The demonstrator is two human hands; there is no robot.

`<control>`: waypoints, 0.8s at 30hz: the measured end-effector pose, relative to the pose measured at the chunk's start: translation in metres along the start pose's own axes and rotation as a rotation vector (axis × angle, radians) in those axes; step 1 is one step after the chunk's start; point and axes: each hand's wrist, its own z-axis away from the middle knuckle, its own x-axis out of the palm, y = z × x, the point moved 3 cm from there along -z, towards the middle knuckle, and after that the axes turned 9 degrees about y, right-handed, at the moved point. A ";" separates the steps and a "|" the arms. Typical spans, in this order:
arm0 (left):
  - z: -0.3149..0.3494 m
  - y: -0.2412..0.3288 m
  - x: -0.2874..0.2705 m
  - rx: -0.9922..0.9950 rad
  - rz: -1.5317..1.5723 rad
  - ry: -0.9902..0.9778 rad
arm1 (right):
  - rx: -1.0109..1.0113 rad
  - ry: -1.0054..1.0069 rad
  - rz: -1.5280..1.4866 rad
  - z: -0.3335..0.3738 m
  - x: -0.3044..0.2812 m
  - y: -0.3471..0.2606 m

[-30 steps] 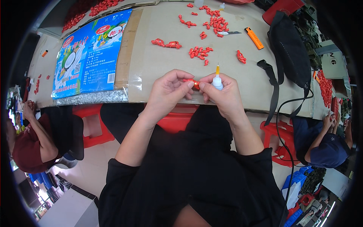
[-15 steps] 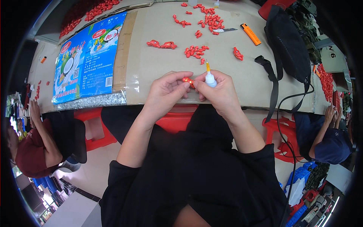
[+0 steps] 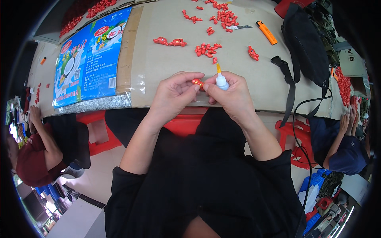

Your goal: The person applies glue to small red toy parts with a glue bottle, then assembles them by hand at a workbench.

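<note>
Above the table's near edge, my left hand (image 3: 177,90) pinches a small red figurine piece (image 3: 197,82) with yellow marks between thumb and fingers. My right hand (image 3: 231,90) meets it from the other side, its thumb and finger at the piece. Tucked in that same right hand is a small white glue bottle (image 3: 222,82), its thin yellowish nozzle pointing up and away from me. Just beyond lies a heap of small red pieces (image 3: 207,50). Farther left rest two larger red pieces (image 3: 176,42), end to end.
A bigger pile of red pieces (image 3: 227,18) lies at the back, beside a knife blade (image 3: 239,27). An orange lighter (image 3: 266,33) and a black strapped bag (image 3: 303,47) are on the right. Blue printed cardboard (image 3: 93,55) covers the left. People sit on both sides.
My hands stay nearly in place, still holding the red piece and the bottle. The view has shifted slightly, and the red piece is turned a little between my fingers.
</note>
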 end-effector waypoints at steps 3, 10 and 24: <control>-0.001 -0.003 0.000 -0.020 0.010 0.002 | -0.004 -0.002 0.005 -0.001 0.000 0.003; -0.001 -0.004 0.001 0.022 0.018 0.041 | -0.002 0.002 0.000 -0.001 0.001 0.001; -0.001 -0.002 0.005 0.016 0.075 0.042 | -0.002 0.007 -0.019 -0.002 0.002 0.003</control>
